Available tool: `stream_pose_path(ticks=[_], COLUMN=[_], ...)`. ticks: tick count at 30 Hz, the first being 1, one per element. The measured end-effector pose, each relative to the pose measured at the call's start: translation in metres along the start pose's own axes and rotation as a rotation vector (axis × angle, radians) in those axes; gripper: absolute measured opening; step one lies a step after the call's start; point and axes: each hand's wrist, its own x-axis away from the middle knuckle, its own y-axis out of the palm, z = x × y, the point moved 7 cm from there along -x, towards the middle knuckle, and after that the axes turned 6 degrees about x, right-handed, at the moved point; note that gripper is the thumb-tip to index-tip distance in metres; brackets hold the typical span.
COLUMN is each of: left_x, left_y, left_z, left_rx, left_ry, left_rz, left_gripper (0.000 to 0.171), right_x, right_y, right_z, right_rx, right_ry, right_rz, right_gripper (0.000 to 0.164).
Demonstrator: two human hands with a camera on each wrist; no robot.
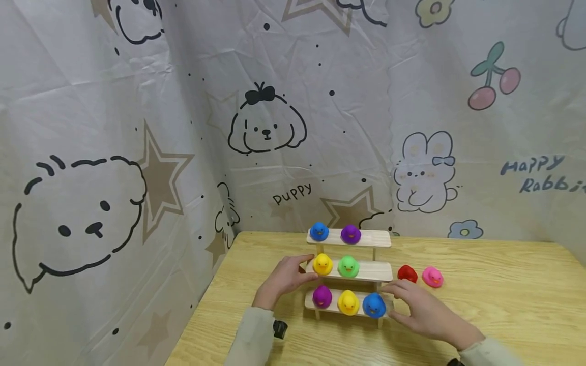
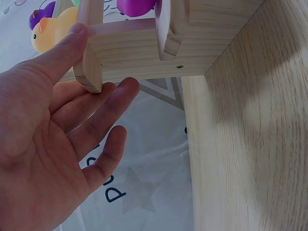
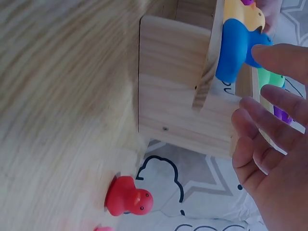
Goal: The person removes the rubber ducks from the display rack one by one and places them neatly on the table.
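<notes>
A three-tier wooden display stand (image 1: 377, 270) holds rubber ducks. Blue (image 1: 319, 232) and purple (image 1: 351, 234) ducks sit on top, yellow (image 1: 322, 264) and green (image 1: 349, 266) ones on the middle tier. The bottom tier bears purple (image 1: 322, 297), yellow (image 1: 348, 303) and blue (image 1: 374, 305) ducks. At the middle tier's left end my left hand (image 1: 286, 277) pinches the board (image 2: 89, 72) between thumb and fingers. My right hand (image 1: 423, 307) is beside the stand's right side, fingers spread and loosely bent, near the bottom blue duck (image 3: 233, 50); contact is unclear.
Right of the stand, a red duck (image 1: 407, 274) and a pink duck (image 1: 432, 277) lie on the wooden table (image 1: 503, 300). A printed curtain (image 1: 357, 127) hangs behind the table and along its left side.
</notes>
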Motion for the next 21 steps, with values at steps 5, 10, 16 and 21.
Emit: stream_pose_path(ticks=[5, 10, 16, 21], left_x=[-0.001, -0.001, -0.002, -0.003], left_y=[0.0, 0.0, 0.001, 0.0], left_z=[0.0, 0.0, 0.001, -0.002], left_rx=[0.005, -0.001, 0.008, 0.015], left_ry=[-0.009, -0.006, -0.005, -0.011], left_rz=[-0.005, -0.009, -0.011, -0.006], left_gripper=[0.06, 0.06, 0.061, 0.061], right_x=[-0.002, -0.004, -0.005, -0.006], right_y=[0.005, 0.009, 0.011, 0.012], right_z=[-0.004, -0.008, -0.009, -0.009], right_rx=[0.013, 0.012, -0.009, 0.004], right_ry=[-0.003, -0.027, -0.032, -0.025], right_rz=[-0.01, -0.004, 0.008, 0.016], right_gripper=[0.047, 0.05, 0.049, 0.048])
